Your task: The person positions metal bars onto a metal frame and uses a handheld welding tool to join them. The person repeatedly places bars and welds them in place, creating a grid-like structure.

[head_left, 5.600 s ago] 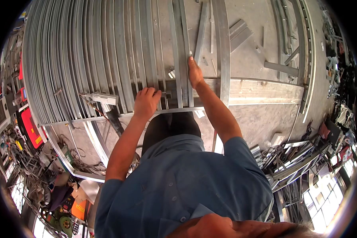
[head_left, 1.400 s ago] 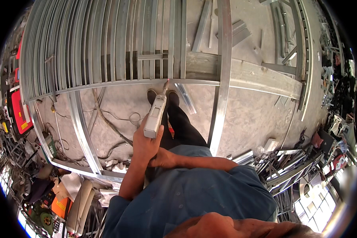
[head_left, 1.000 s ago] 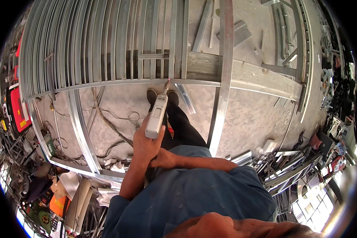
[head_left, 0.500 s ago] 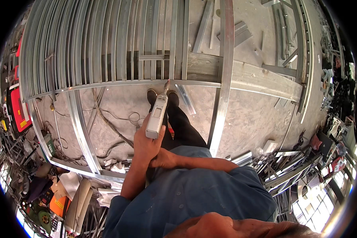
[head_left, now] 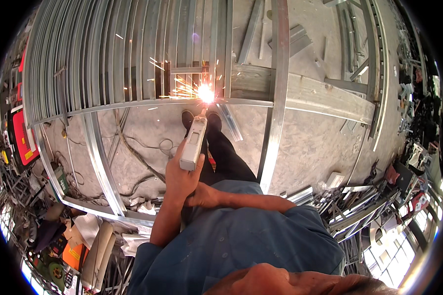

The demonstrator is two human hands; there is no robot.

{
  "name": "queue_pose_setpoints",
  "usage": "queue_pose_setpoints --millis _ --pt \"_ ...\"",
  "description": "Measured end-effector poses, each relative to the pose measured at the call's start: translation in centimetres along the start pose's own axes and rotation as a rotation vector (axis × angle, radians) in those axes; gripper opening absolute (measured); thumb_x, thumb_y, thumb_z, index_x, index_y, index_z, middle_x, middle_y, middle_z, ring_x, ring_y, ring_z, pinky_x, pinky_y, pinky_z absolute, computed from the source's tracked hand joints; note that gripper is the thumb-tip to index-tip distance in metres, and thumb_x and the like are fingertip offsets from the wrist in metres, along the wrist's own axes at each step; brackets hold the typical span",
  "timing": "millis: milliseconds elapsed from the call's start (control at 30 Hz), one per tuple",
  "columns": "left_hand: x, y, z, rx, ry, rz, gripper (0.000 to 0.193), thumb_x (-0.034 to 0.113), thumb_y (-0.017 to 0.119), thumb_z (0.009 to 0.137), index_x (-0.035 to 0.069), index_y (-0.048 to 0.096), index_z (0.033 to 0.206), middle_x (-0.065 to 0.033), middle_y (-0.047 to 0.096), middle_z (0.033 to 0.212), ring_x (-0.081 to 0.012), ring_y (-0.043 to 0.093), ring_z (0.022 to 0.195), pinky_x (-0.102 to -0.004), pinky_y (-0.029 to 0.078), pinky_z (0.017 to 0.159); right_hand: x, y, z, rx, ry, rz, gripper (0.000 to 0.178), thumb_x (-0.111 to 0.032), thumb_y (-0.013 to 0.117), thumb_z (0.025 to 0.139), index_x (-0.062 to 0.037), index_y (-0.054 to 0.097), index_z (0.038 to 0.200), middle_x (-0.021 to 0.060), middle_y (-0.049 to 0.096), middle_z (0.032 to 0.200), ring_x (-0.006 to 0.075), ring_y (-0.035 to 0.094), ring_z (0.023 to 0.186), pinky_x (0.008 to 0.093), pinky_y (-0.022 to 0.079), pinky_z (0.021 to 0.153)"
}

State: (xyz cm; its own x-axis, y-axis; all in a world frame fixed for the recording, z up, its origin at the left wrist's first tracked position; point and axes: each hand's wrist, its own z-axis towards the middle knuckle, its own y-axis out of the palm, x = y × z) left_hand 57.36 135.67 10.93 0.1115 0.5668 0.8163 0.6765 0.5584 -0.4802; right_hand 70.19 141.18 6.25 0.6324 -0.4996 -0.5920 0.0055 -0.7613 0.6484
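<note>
A grey, boxy welding gun (head_left: 192, 145) is gripped in my left hand (head_left: 181, 176), its nozzle pointing away from me. Bright light and sparks (head_left: 205, 93) burst at the nozzle tip, against the near rail (head_left: 147, 103) of a metal frame. The glare hides the exact contact spot. Close-set metal bars (head_left: 138, 49) run away from that rail, with a short crosspiece (head_left: 188, 70) just beyond the sparks. My right hand (head_left: 204, 196) is closed against the left wrist, below the gun; its fingertips are partly hidden, so what they grip is unclear.
My shoes (head_left: 214, 118) stand on the concrete floor under the near rail. Dark cables (head_left: 140, 160) trail at left. A long upright beam (head_left: 276, 88) lies to the right, loose metal pieces (head_left: 293, 42) beyond it. Piled metal profiles (head_left: 364, 211) fill the right; a red machine (head_left: 23, 135) stands left.
A bright flash with flying sparks has appeared at the gun's nozzle, where there was only a faint red glint. Both hands and the gun have barely moved.
</note>
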Motion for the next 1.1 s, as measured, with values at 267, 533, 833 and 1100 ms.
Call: queue_pose_setpoints --millis 267,533,833,1100 --pt "0.2 0.0 0.0 -0.007 -0.011 -0.005 0.049 0.024 0.068 0.095 -0.003 0.055 0.133 -0.0234 0.070 0.103 -0.0440 0.069 0.092 -0.0439 0.056 0.074 0.9 -0.1 0.2 -0.014 -0.010 -0.031 0.048 -0.019 0.073 0.086 0.0032 0.059 0.126 0.0141 0.068 0.120 0.0230 0.061 0.116 0.0354 0.047 0.100" --pt "0.2 0.4 0.0 0.040 0.029 0.002 0.046 0.026 0.069 0.095 -0.001 0.055 0.130 -0.0223 0.070 0.098 -0.0440 0.069 0.087 -0.0443 0.055 0.070 0.8 -0.5 0.2 -0.058 0.016 -0.066 0.052 -0.018 0.072 0.085 0.0038 0.056 0.129 0.0164 0.066 0.126 0.0261 0.059 0.122 0.0369 0.046 0.104" --pt "0.1 0.5 -0.2 0.027 -0.001 0.020 0.047 0.026 0.070 0.094 -0.002 0.056 0.130 -0.0222 0.070 0.098 -0.0438 0.070 0.087 -0.0442 0.055 0.071 0.6 -0.2 0.0 -0.009 -0.048 -0.017 0.037 -0.015 0.071 0.085 0.0041 0.064 0.116 0.0112 0.071 0.110 0.0196 0.064 0.106 0.0341 0.049 0.095" --pt "0.7 0.4 -0.1 0.022 -0.036 -0.002 0.046 0.024 0.069 0.094 -0.002 0.056 0.131 -0.0223 0.070 0.102 -0.0435 0.070 0.092 -0.0433 0.055 0.075 1.4 -0.3 0.2 0.004 -0.087 -0.032 0.037 -0.016 0.071 0.085 0.0037 0.064 0.115 0.0109 0.071 0.109 0.0196 0.065 0.106 0.0339 0.049 0.094"
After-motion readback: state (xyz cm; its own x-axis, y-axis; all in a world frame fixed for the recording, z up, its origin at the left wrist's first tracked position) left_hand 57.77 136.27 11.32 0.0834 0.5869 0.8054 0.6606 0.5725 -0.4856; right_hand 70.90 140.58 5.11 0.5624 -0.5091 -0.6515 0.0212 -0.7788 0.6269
